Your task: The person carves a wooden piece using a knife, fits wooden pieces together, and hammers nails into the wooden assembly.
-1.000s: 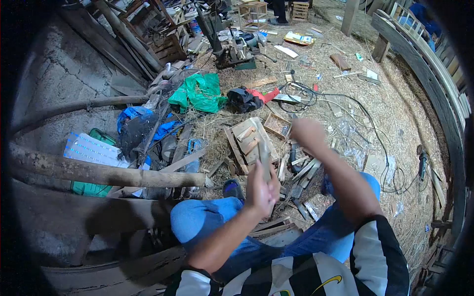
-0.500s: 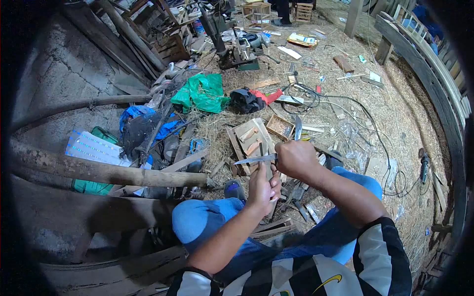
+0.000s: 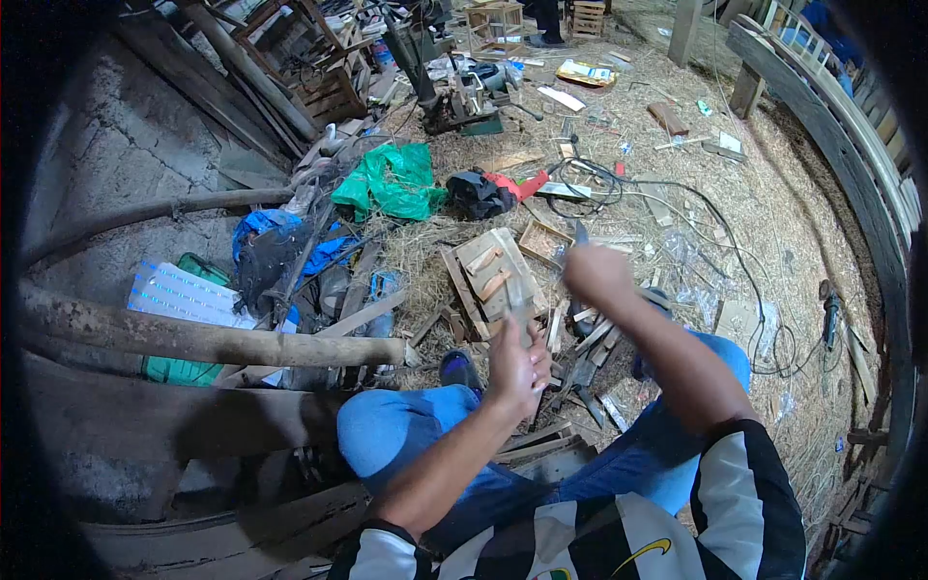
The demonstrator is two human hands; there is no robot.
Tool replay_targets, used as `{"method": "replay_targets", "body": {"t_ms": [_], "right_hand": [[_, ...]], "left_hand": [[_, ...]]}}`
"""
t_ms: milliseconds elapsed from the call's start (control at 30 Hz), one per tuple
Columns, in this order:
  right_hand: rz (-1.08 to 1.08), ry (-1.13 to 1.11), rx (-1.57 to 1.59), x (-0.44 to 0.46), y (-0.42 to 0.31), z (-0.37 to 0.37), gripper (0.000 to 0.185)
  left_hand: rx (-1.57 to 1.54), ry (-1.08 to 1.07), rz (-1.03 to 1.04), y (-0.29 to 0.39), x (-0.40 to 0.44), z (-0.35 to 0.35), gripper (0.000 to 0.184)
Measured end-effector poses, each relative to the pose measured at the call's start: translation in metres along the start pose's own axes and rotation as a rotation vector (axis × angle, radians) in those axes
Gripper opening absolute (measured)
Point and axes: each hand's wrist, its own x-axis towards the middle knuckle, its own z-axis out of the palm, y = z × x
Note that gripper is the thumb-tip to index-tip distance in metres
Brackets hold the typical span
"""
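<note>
My left hand (image 3: pixel 519 371) is wrapped round a narrow flat bar (image 3: pixel 519 307) that points up and away from me, its upper part blurred. To the right, my right hand (image 3: pixel 597 275) is closed on a knife; only a short part of the blade (image 3: pixel 581 232) shows above the fist, and the handle is hidden. The hands are apart. Beyond my left hand lies a wooden board (image 3: pixel 498 261) with small wooden pieces on it, and a small wooden box (image 3: pixel 544 243) stands beside it.
A green plastic bag (image 3: pixel 391 182), a black and red bundle (image 3: pixel 483 196) and a metal machine (image 3: pixel 464 101) are ahead. A thick pole (image 3: pixel 213 338) reaches in from the left. Cables (image 3: pixel 720 217) lie at the right. Another person (image 3: pixel 548 21) is at the far top.
Half a second ago the knife blade crossed the bar above my left hand. My right hand has since moved up and right with the knife; my left hand stays on the bar.
</note>
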Motion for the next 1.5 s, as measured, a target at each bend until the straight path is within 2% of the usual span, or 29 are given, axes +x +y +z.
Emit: {"method": "replay_targets", "body": {"t_ms": [33,67,100,133,200,267,333,433,533,833,1133,1200,1233,1267,1300,1333,1400,1467,1500], "right_hand": [[0.05,0.155,0.03,0.012,0.041,0.005,0.017],[0.219,0.089,-0.003,0.03,0.085,0.003,0.018],[0.319,0.016,0.013,0.029,0.075,-0.039,0.02],[0.341,0.075,-0.064,0.033,0.075,-0.043,0.016],[0.211,0.062,-0.016,0.014,0.036,-0.055,0.016],[0.077,-0.085,0.076,0.0,0.003,-0.042,0.015],[-0.028,-0.061,0.086,-0.021,-0.044,-0.056,0.015],[-0.203,-0.104,0.071,-0.034,-0.064,-0.062,0.017],[-0.246,-0.098,0.046,-0.034,-0.061,-0.048,0.019],[-0.156,-0.062,0.025,-0.023,-0.043,-0.033,0.016],[-0.083,-0.127,-0.006,-0.015,-0.042,-0.03,0.018],[0.009,-0.077,-0.029,-0.003,-0.019,-0.019,0.017],[0.12,0.011,0.021,0.017,0.04,0.009,0.015],[0.278,0.067,-0.052,0.029,0.08,-0.007,0.015],[0.25,0.135,-0.018,0.026,0.101,-0.032,0.016],[0.376,0.127,-0.058,0.029,0.104,-0.053,0.016],[0.349,0.133,-0.124,0.028,0.095,-0.065,0.017],[0.277,0.099,-0.019,0.015,0.059,-0.06,0.016],[0.189,0.032,0.017,0.007,0.036,-0.06,0.015]], "left_hand": [[0.016,-0.083,0.092,-0.001,-0.015,0.0,0.045],[0.043,-0.163,0.186,0.001,-0.025,-0.004,0.046],[0.052,-0.146,0.145,0.002,-0.021,-0.012,0.048],[0.042,-0.147,0.161,0.007,-0.018,-0.015,0.048],[-0.038,-0.12,0.078,0.012,-0.009,-0.015,0.048],[-0.043,-0.147,0.069,0.008,-0.002,-0.016,0.047],[-0.087,-0.173,0.006,0.005,0.005,-0.016,0.048],[-0.08,-0.155,-0.005,0.008,0.001,-0.008,0.048],[-0.063,-0.127,-0.016,0.004,0.005,-0.008,0.047],[-0.017,-0.18,-0.051,0.005,0.006,-0.006,0.047],[-0.022,-0.113,-0.08,0.004,0.013,-0.012,0.048],[-0.015,-0.137,-0.023,0.005,0.011,-0.013,0.051],[-0.012,-0.135,-0.023,0.005,0.001,-0.014,0.051],[-0.004,-0.207,0.022,0.007,-0.016,-0.017,0.052],[0.001,-0.277,0.073,0.012,-0.026,-0.022,0.053],[-0.001,-0.274,0.086,0.019,-0.024,-0.028,0.053],[-0.066,-0.247,0.035,0.024,-0.01,-0.038,0.052],[-0.135,-0.322,0.033,0.019,-0.007,-0.033,0.051],[-0.134,-0.239,0.009,0.016,-0.007,-0.024,0.05]]}}
